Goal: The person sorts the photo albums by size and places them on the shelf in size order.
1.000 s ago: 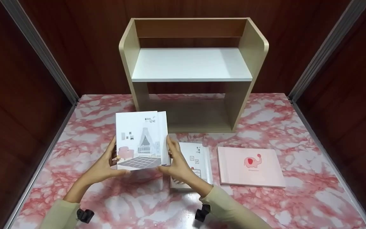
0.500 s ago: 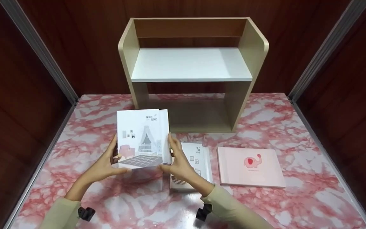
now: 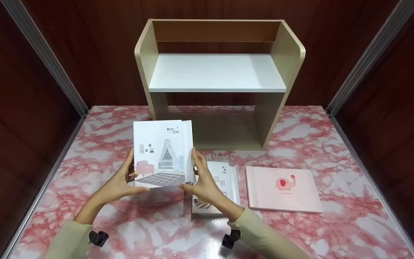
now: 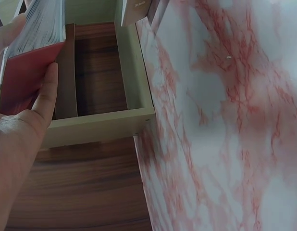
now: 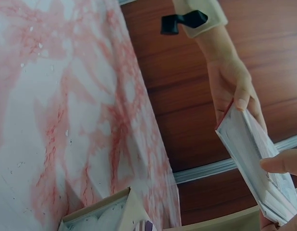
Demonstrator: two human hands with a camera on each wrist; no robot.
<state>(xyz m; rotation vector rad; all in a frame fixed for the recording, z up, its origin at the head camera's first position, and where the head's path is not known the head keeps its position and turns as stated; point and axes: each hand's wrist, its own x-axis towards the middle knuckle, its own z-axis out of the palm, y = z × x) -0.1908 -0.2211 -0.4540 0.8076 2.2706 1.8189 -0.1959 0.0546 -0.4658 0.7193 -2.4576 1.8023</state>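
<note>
White book (image 3: 160,153): in front of the shelf (image 3: 216,72), lower left as I see it.
Left hand (image 3: 118,185), right hand (image 3: 205,185): both gripping its sides.
Pages (image 4: 42,29): I'd squeeze evenly so none fan out.

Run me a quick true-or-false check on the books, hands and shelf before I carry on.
1. The left hand and right hand both hold the crib-picture book. True.
2. The pink elephant book lies flat on the marbled table. True.
3. The crib-picture book stands on the upper shelf. False: it is held in front of the shelf unit.
4. The pink elephant book lies left of the other white book. False: it lies to its right.
</note>
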